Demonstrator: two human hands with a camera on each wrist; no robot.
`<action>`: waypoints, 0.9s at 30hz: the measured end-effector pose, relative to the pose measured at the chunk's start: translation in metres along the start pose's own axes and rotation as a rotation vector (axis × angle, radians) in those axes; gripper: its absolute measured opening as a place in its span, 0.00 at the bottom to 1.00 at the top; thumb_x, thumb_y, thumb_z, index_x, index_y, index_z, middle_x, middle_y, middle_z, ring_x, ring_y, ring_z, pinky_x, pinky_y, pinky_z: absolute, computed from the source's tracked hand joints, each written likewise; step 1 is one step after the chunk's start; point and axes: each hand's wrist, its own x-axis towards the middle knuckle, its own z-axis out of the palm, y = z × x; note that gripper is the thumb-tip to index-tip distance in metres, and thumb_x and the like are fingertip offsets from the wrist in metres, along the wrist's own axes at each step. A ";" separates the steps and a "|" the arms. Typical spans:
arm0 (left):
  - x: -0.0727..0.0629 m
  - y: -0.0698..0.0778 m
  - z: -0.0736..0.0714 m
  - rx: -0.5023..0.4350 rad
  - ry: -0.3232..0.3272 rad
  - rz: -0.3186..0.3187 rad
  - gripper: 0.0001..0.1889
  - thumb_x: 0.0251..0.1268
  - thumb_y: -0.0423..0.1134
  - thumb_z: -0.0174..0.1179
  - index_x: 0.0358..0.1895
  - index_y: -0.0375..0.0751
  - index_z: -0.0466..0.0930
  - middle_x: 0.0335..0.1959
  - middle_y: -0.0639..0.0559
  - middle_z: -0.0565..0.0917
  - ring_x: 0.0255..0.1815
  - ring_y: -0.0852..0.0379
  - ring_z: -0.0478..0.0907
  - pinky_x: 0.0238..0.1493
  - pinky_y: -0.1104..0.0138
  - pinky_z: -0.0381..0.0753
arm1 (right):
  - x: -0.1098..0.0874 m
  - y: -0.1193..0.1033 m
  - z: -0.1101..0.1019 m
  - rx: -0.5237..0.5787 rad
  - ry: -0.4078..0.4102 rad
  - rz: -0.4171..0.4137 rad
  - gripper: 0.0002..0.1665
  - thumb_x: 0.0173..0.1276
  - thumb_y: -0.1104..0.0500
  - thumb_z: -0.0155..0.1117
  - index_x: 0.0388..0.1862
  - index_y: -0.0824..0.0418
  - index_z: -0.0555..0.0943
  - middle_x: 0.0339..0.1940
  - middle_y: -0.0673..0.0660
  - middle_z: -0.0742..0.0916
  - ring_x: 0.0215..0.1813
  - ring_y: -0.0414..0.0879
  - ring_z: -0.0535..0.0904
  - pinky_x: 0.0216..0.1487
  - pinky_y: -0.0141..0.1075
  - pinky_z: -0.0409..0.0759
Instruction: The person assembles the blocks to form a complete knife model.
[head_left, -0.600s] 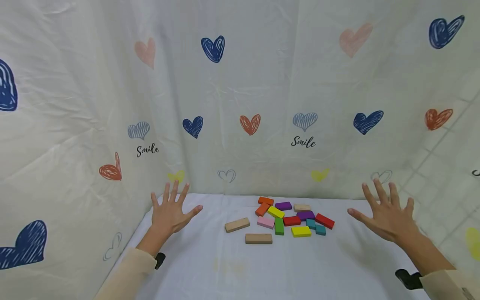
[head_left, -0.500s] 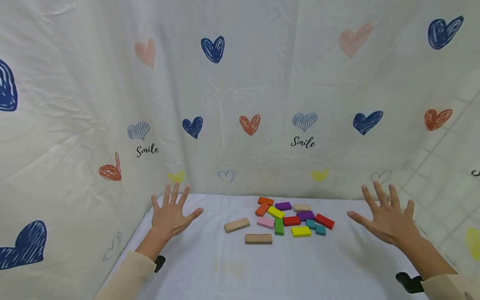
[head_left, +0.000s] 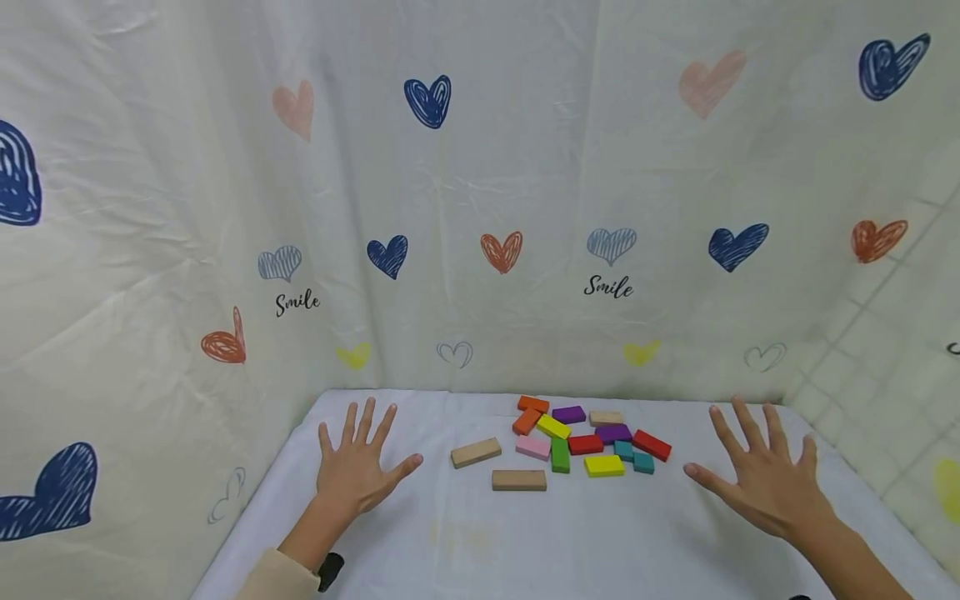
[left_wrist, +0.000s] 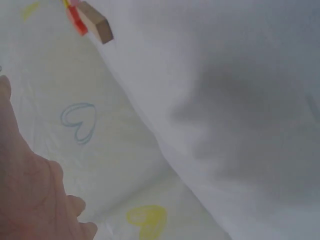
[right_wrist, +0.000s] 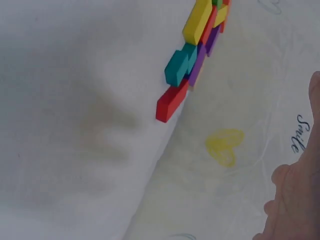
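The left hand and the right hand are above the white cloth, one on each side of the blocks. Both hands have straight fingers, spread wide apart, with the thumbs pointing inward. A shadow lies on the cloth beside the right hand.

The blocks lie in the far middle part of the cloth, well apart from the right hand's palm. Nearest to the left hand is a tilted tan block; another tan block lies in front, nearest to the person. Behind them are a pink block and, just beside it, a green block. At the back are two orange blocks, close together. A yellow block lies in front of the red one, and to its right are two teal blocks. Nearest to the right hand is a slanted red block, as the right wrist view also shows. Whether all the neighbouring blocks touch, I cannot tell.

A beige sleeve covers the left forearm, with a black thing at the wrist. Behind the cloth hangs a pale curtain with printed hearts.
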 end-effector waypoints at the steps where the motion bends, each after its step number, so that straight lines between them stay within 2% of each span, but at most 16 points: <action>1: -0.003 0.003 0.002 0.000 -0.005 0.000 0.53 0.59 0.85 0.41 0.83 0.61 0.49 0.86 0.46 0.46 0.86 0.38 0.40 0.74 0.27 0.36 | -0.003 -0.004 0.002 0.006 -0.015 0.002 0.65 0.66 0.20 0.49 0.85 0.53 0.37 0.85 0.68 0.39 0.80 0.75 0.22 0.61 0.86 0.32; 9: -0.023 0.026 0.017 -0.034 -0.032 0.000 0.52 0.59 0.84 0.41 0.83 0.61 0.52 0.85 0.47 0.49 0.86 0.40 0.44 0.74 0.27 0.38 | -0.019 -0.039 0.019 0.063 -0.061 0.010 0.64 0.65 0.21 0.52 0.86 0.52 0.40 0.86 0.66 0.44 0.81 0.75 0.30 0.63 0.85 0.32; 15: -0.032 0.045 0.030 -0.126 -0.025 0.023 0.50 0.59 0.83 0.45 0.82 0.61 0.54 0.84 0.45 0.54 0.85 0.39 0.48 0.74 0.29 0.40 | -0.024 -0.069 0.037 0.119 -0.097 0.027 0.63 0.62 0.21 0.57 0.82 0.60 0.56 0.83 0.68 0.54 0.78 0.77 0.42 0.64 0.84 0.35; 19: -0.031 0.056 0.035 -0.221 -0.040 0.034 0.49 0.60 0.79 0.52 0.82 0.61 0.54 0.83 0.43 0.56 0.84 0.36 0.49 0.75 0.30 0.40 | -0.026 -0.089 0.044 0.142 -0.111 0.028 0.62 0.61 0.21 0.58 0.80 0.61 0.62 0.80 0.69 0.60 0.75 0.76 0.51 0.66 0.83 0.42; 22: -0.027 0.062 0.036 -0.262 -0.044 0.046 0.48 0.61 0.76 0.56 0.82 0.61 0.55 0.82 0.41 0.60 0.82 0.35 0.54 0.74 0.30 0.46 | -0.026 -0.102 0.047 0.172 -0.121 0.025 0.61 0.61 0.21 0.58 0.80 0.59 0.62 0.78 0.70 0.63 0.73 0.76 0.56 0.66 0.82 0.47; 27: -0.017 0.068 0.037 -0.338 -0.024 0.079 0.47 0.62 0.69 0.62 0.82 0.58 0.56 0.76 0.39 0.68 0.77 0.36 0.65 0.73 0.33 0.57 | -0.022 -0.119 0.048 0.267 -0.153 0.021 0.58 0.63 0.23 0.58 0.81 0.57 0.62 0.77 0.70 0.65 0.73 0.75 0.58 0.66 0.81 0.49</action>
